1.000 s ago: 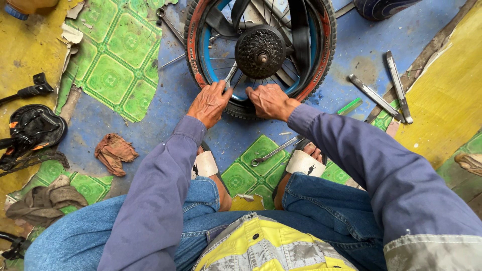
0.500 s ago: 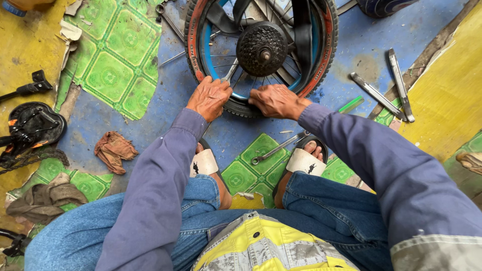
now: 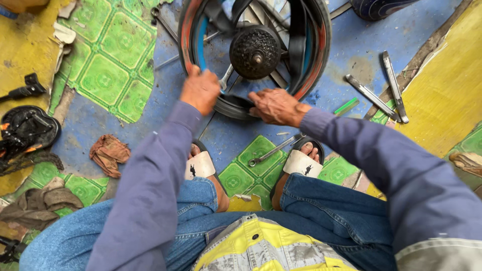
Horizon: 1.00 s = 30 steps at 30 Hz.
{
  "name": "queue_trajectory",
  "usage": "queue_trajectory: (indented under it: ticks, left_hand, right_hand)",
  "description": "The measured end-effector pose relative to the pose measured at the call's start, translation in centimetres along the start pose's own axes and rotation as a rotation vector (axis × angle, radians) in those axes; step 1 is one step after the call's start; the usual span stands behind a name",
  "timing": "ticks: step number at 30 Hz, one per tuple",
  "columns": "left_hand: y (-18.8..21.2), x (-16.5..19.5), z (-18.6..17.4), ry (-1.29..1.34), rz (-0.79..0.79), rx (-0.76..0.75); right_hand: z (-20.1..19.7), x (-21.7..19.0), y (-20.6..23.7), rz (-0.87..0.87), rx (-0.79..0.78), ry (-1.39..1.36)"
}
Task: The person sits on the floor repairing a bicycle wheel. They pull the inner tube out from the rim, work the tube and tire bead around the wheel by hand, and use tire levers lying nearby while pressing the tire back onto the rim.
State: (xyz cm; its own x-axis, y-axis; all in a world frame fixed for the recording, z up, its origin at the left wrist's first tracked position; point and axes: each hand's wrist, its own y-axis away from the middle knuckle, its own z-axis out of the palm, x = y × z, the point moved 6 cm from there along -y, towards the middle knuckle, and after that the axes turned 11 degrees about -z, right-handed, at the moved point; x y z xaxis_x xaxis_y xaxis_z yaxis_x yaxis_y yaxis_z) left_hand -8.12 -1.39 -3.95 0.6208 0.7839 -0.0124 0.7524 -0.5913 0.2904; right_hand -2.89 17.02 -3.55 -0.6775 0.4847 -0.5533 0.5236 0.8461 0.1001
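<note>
At the left edge of the floor (image 3: pixel 150 115) sit a black part (image 3: pixel 25 131) and, further in, a crumpled rag (image 3: pixel 109 154) — both well clear of your work. Your left hand (image 3: pixel 201 90) is curled shut around the near-left rim of the wheel (image 3: pixel 311 60), and a silver tool (image 3: pixel 225 80) pokes out beside the knuckles; I can't tell whether you actually grip it or it just lies against the rim. The wheel lies flat at the top middle of the floor, with the black tyre (image 3: pixel 235 106) bulging off the rim on the side nearest you. Your right hand (image 3: pixel 275 106) is half closed, fingers pressed down on that loose stretch of tyre. Keep that hand close to the left one, I'd say, and work the rubber in short bites — a long reach looks likely to let it slip back. Brace the rim with your feet if it wants to turn. A wrench (image 3: pixel 273 150) lies between your sandals, touching neither. Toward the right edge rest two flat levers (image 3: pixel 386 95), within reach of your right hand should you need more pull.
</note>
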Motion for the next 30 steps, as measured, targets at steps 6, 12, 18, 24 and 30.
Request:
queue_trajectory:
  ticks: [6,12,18,24,30]
  left_hand:
    - [-0.5,-2.8,-3.6,-0.092,0.062,-0.012]
    - [2.0,0.6,-6.9,-0.137,0.288,0.19]
    - [2.5,2.0,-3.5,-0.287,0.313,0.152]
    - [1.3,1.9,-1.3,-0.12,0.206,0.109]
    - [1.8,1.5,-0.3,-0.03,0.182,0.057]
  right_hand:
    - [-1.7,-0.1,0.9,-0.04,0.045,-0.004]
    - [-1.5,-0.2,-0.1,0.038,0.233,-0.186]
    - [-0.5,-0.4,-1.3,0.142,0.282,-0.159]
    - [-0.7,-0.7,-2.2,0.133,0.35,-0.215]
    - [0.3,-0.1,-3.0,0.216,0.351,-0.171]
